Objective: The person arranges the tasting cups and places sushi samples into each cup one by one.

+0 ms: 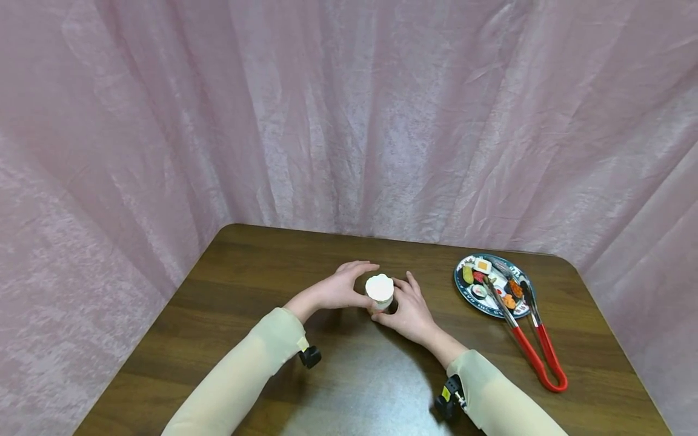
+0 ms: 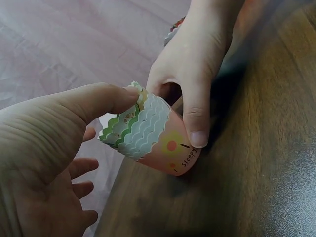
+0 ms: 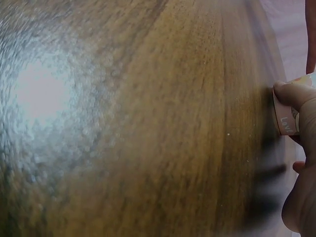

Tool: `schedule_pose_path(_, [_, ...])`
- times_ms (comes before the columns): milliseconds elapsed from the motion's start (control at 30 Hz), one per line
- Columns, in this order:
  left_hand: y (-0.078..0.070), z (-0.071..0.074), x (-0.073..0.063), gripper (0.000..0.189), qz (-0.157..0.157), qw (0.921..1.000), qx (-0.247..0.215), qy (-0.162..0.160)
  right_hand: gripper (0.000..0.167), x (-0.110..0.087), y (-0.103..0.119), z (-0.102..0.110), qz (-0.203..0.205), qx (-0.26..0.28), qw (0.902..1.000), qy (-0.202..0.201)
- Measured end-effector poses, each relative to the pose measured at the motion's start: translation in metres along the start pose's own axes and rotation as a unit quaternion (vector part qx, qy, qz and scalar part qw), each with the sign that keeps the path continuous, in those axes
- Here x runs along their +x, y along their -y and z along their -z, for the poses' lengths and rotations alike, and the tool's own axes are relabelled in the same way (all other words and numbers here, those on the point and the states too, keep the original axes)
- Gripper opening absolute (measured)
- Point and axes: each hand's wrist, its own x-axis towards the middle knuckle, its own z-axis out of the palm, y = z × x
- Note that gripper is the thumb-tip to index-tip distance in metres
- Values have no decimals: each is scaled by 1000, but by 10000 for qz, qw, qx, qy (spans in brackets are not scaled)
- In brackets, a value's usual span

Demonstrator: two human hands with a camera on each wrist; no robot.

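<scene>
A nested stack of paper baking cups (image 1: 380, 289) with scalloped rims stands around the middle of the table, between both hands. Seen from the left wrist, the outermost cup (image 2: 170, 153) is pink with a flower and the word "sleepy", and green and pale blue rims show above it. My right hand (image 1: 411, 312) grips the stack low down, thumb on the near side and fingers round the far side. My left hand (image 1: 339, 289) has its thumb (image 2: 121, 98) against the rim, while its other fingers are spread apart from the cups. Only part of the stack shows in the right wrist view.
To the right lies a round plate (image 1: 462, 288) with a blue patterned rim, bearing several sushi-like pieces. Tongs with red handles (image 1: 530, 354) rest across it, reaching onto the wooden table (image 1: 229, 290). A pink curtain (image 1: 349, 121) hangs behind the table and along its sides.
</scene>
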Motion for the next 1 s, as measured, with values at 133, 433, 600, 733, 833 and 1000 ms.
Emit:
schedule_pose_path(133, [1, 1, 2, 87, -90, 10000, 22, 6, 70, 1, 0, 0, 6, -19, 10000, 8])
schedule_pose_path(433, [-1, 1, 2, 72, -195, 9997, 132, -21, 72, 1, -1, 0, -65, -41, 9999, 137])
schedule_pose_path(600, [-1, 0, 3, 68, -237, 9996, 176, -11, 72, 1, -1, -1, 6, -24, 10000, 75])
schedule_pose_path(733, [-2, 0, 4, 65, -262, 9995, 146, -18, 74, 1, -1, -1, -20, -47, 9999, 92])
schedule_pose_path(833, [-2, 0, 5, 62, -262, 9996, 110, -51, 74, 1, -2, -1, 0, -33, 10000, 64])
schedule_pose_path(1000, [-2, -1, 5, 59, -261, 9996, 107, -83, 73, 0, -2, -1, 59, -15, 10000, 15])
